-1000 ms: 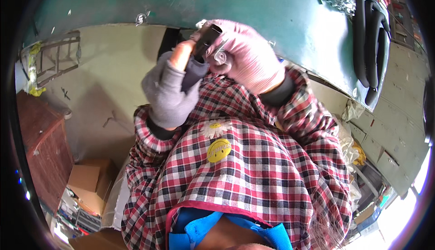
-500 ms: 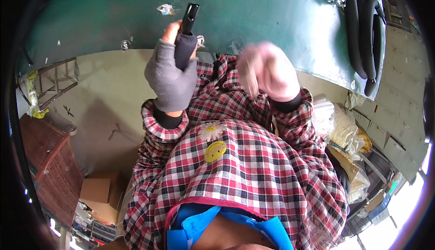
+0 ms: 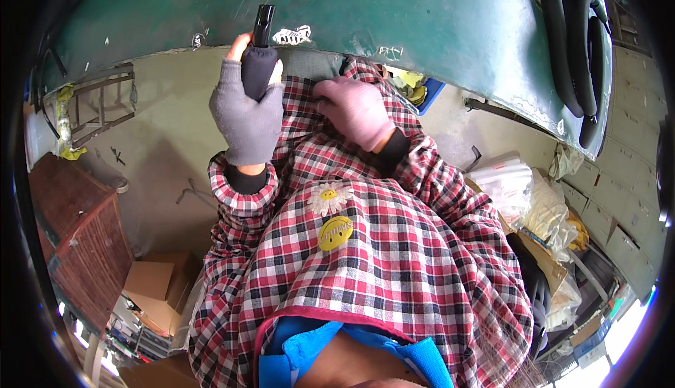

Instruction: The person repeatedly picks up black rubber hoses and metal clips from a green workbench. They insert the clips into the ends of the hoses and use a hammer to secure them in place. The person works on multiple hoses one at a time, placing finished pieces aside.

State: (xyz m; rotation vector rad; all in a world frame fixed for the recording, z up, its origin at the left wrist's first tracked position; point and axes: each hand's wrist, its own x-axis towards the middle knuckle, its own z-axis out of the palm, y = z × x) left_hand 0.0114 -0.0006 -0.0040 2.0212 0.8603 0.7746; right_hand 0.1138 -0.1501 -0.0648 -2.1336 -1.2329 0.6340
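While the left hand (image 3: pixel 247 117), in a grey fingerless glove, stood clenched around a dark tool (image 3: pixel 258 61), its narrow tip rose upright against the edge of the green counter (image 3: pixel 394 15), probably so the tip could meet that edge. Just beside it, the right hand (image 3: pixel 355 110), in a pink glove, held nothing, its fingers loosely curled against the checked sleeve (image 3: pixel 422 170), seemingly resting. White scraps (image 3: pixel 292 35) lay on the counter near the tip.

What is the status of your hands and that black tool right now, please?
Left hand in grey fingerless glove, gripping black tool upright at green table edge. Right hand, pink glove, empty, against checked sleeve. Nothing blocking.
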